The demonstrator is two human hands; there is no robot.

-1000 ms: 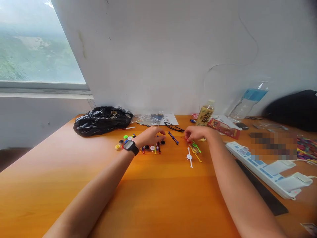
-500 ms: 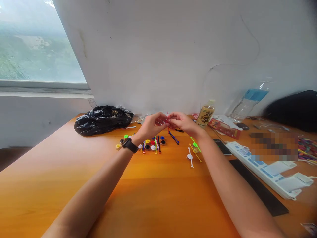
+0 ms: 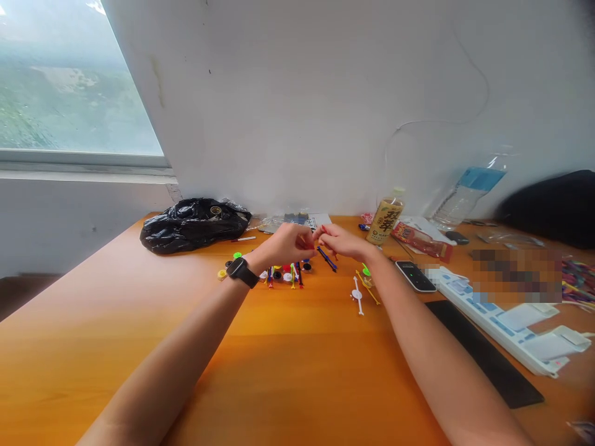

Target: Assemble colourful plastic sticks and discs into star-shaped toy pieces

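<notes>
My left hand (image 3: 287, 243), with a black watch (image 3: 242, 271) on its wrist, is closed in a pinch. Close against it, my right hand (image 3: 343, 240) is pinched too. A small red plastic piece (image 3: 324, 229) shows between the fingers, mostly hidden by them. Just below the hands lies a dark blue plastic stick (image 3: 327, 259). Beneath and beside my left hand are several coloured sticks and round parts, including a yellow disc (image 3: 222, 274). Near my right forearm lie a white stick with a round middle (image 3: 357, 295) and a yellow stick (image 3: 370, 288).
A black plastic bag (image 3: 193, 228) sits at the back left. A drink bottle (image 3: 385, 218), a red packet (image 3: 421, 240), a phone (image 3: 415, 276), a white power strip (image 3: 493, 322) and a black mat (image 3: 483, 353) occupy the right side of the wooden table (image 3: 279, 371).
Both hands have dropped slightly and their fingers have curled in more. The red piece, which stood upright between the fingertips, is now largely covered.
</notes>
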